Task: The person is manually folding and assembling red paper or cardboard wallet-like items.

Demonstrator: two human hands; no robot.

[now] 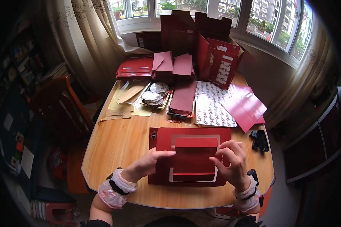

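Observation:
A flat dark red card folder (161, 138) with a white-edged rectangular window lies on the wooden table (121, 140) in front of me. Inside the window sits a red envelope-like insert (195, 151). My left hand (149, 162) presses its fingertips on the folder's left side at the window's edge. My right hand (231, 159) pinches the right edge of the window frame, fingers curled over it. Both wrists wear pink lace cuffs.
Behind the folder lie a patterned white-and-red sheet (212, 102), pink-red sheets (246, 106), a stack of dark red cards (183, 98), a tray of round lace doilies (155, 94), tan card strips (127, 94), red boxes (219, 62) and a black object (260, 140). A chair (60, 109) stands left.

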